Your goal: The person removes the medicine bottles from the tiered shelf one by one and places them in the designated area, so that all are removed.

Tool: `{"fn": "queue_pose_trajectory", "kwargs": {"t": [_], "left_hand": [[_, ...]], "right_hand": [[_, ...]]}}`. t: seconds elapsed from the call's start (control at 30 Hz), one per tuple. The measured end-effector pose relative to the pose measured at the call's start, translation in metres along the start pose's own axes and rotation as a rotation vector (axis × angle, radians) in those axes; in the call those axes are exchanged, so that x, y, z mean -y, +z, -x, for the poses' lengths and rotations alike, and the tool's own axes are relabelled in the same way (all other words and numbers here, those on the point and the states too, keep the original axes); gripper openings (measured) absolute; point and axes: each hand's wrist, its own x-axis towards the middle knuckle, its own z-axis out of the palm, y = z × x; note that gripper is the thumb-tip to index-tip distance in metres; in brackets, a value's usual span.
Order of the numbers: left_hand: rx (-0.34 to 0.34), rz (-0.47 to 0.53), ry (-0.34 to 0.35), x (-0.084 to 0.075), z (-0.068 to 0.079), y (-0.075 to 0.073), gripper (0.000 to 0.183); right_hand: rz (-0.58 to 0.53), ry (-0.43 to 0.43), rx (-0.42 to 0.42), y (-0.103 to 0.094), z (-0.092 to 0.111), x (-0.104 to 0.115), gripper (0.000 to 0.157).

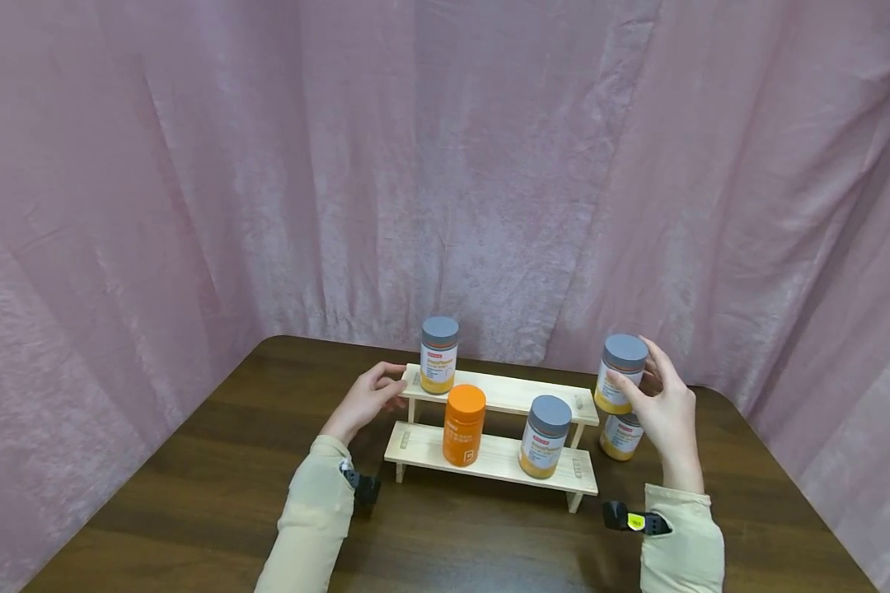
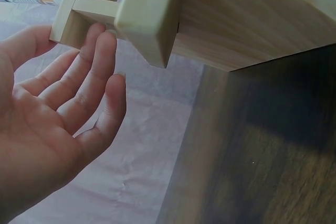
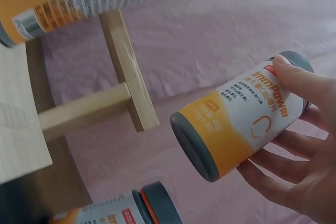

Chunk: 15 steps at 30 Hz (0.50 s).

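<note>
R hand [image 1: 667, 408] pinches held jar [image 1: 617, 387] nr grey lid, thumb vs fingers. Held jar in air, just R of shelf [image 1: 519, 391] upper tier, apart from table jar [image 1: 621, 441] below. L hand [image 1: 367, 399] at upper tier's L end: thumb + fingers pinch board edge, other fingers loosely bent under. Top jar [image 1: 439, 362] upper tier L; orange jar [image 1: 463, 428] + front jar [image 1: 543, 441] on lower tier. All on table [image 1: 193, 461].

A pinkish curtain [image 1: 489, 165], probably velvet, hangs behind a dark brown wood-grain table [image 1: 208, 502].
</note>
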Motion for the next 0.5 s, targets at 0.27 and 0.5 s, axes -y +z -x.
{"fn": "queue_pose_trajectory", "kwargs": {"t": [0.27,0.5], "left_hand": [[0.008,-0.013,0.001,-0.003,0.002,0.000,0.037],[0.011,-0.016,0.009,-0.001,0.002,-0.002,0.037]], "right_hand": [[-0.026,0.101,-0.017,-0.009,-0.003,-0.007,0.071],[-0.047,0.202,-0.013,-0.016,-0.005,-0.011,0.068]]}}
